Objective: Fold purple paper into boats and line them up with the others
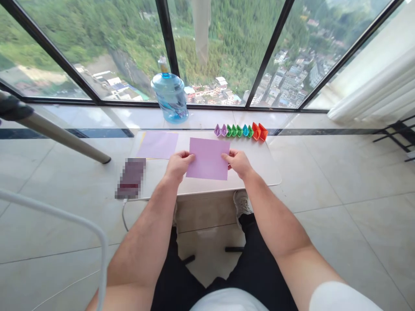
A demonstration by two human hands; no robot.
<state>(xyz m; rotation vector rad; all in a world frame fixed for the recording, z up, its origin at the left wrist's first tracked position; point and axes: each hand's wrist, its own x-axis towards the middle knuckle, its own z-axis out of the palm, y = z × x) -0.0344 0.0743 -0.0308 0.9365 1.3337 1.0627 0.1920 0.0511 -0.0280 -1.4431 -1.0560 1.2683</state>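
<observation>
A flat, unfolded square of purple paper (208, 160) is held up over the white table (259, 168). My left hand (179, 165) pinches its left edge, thumb on top. At its right edge, my right hand (239, 162) grips it the same way, with the fingers behind the sheet. More purple paper (158, 144) lies at the table's back left, with a yellow edge showing beneath. Along the back right stands a row of small folded paper boats, among them a purple one (217, 130), a green one (239, 131), a blue one (245, 131) and an orange one (263, 132).
A blurred-out phone-like object (130, 178) lies at the table's left end, with a white cable (123, 214) running down from it. Behind the table, a large blue water bottle (170, 97) stands by the window. A metal pole (71, 136) slants in from the left.
</observation>
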